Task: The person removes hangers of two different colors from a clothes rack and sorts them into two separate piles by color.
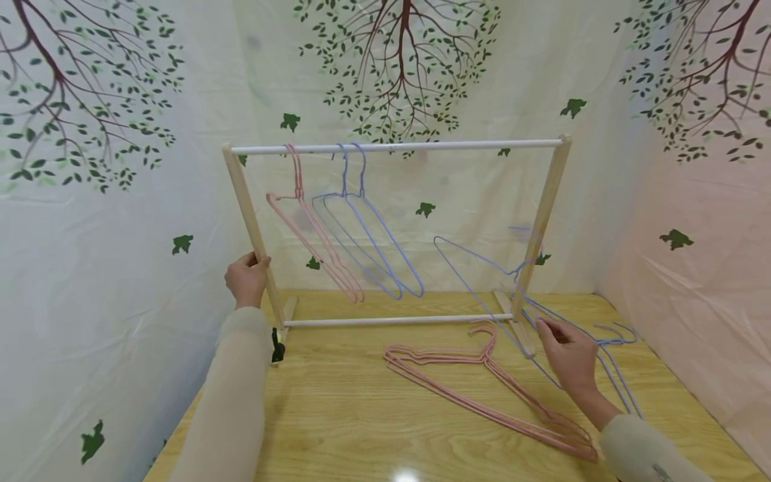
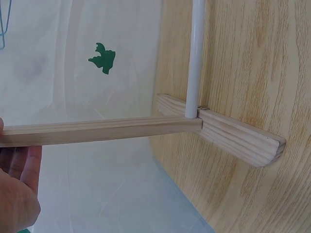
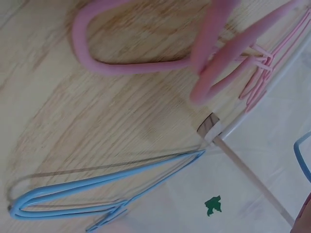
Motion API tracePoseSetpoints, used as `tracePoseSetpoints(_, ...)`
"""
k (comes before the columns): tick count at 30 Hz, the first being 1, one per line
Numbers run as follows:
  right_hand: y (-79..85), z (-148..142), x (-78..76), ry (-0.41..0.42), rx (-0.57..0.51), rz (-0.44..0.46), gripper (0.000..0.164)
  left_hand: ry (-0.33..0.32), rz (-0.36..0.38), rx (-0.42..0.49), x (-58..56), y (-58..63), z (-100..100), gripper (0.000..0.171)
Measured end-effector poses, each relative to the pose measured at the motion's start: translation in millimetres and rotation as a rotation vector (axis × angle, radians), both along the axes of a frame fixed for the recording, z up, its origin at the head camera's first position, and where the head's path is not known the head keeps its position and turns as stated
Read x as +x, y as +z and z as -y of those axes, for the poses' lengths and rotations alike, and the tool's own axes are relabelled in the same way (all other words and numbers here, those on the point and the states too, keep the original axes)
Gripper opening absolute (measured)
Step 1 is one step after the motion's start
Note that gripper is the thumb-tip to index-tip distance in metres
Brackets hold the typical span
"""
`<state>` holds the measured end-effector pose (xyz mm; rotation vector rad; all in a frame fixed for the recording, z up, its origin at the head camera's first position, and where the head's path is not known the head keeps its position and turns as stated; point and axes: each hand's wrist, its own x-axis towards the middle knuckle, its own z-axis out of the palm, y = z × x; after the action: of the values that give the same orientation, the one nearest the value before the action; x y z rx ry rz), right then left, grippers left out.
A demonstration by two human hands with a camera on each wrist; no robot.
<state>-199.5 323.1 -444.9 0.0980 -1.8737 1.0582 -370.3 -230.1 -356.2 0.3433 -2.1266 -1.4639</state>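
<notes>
My left hand (image 1: 247, 278) grips the left wooden post (image 1: 243, 201) of a clothes rack; the left wrist view shows the fingers around the post (image 2: 97, 133). My right hand (image 1: 569, 355), fingers curled, pinches a blue hanger (image 1: 472, 291) that slants up in front of the right post (image 1: 545, 201). Only part of that hand (image 3: 303, 221) shows in the right wrist view, with a blue hanger end (image 3: 300, 154) above it. Two pink hangers (image 1: 325, 248) and two blue hangers (image 1: 385, 234) hang from the rack's white top rod (image 1: 458, 145).
Pink hangers (image 1: 488, 398) lie on the wooden table (image 1: 337, 415) in front of the rack. More blue hangers (image 1: 614, 341) lie beyond my right hand. A small black object (image 1: 278, 345) is by the rack's left foot. Patterned sheets (image 1: 138, 288) enclose the table.
</notes>
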Motion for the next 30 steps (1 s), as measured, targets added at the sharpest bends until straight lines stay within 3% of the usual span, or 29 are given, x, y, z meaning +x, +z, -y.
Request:
tracePoseSetpoints(8, 30.5, 10, 24.4, -0.004, -0.064, -0.052, 0.006, -0.003, -0.008, -0.010, -2.8, -0.7, 0, 0.035)
tracePoseSetpoints(13, 37.2, 4, 27.2, -0.011, -0.095, -0.074, 0.009, -0.001, -0.008, -0.007, -0.8, 0.6, -1, 0.034)
tracePoseSetpoints(21, 27.2, -26, 18.2, -0.118, -0.191, -0.080, 0.015, -0.002, -0.012, -0.015, -5.0, 0.7, 1, 0.033)
tracePoseSetpoints(30, 30.6, -40, 23.9, -0.192, -0.177, -0.215, 0.018, -0.030, -0.002, 0.006, -14.5, 1.8, 4, 0.034)
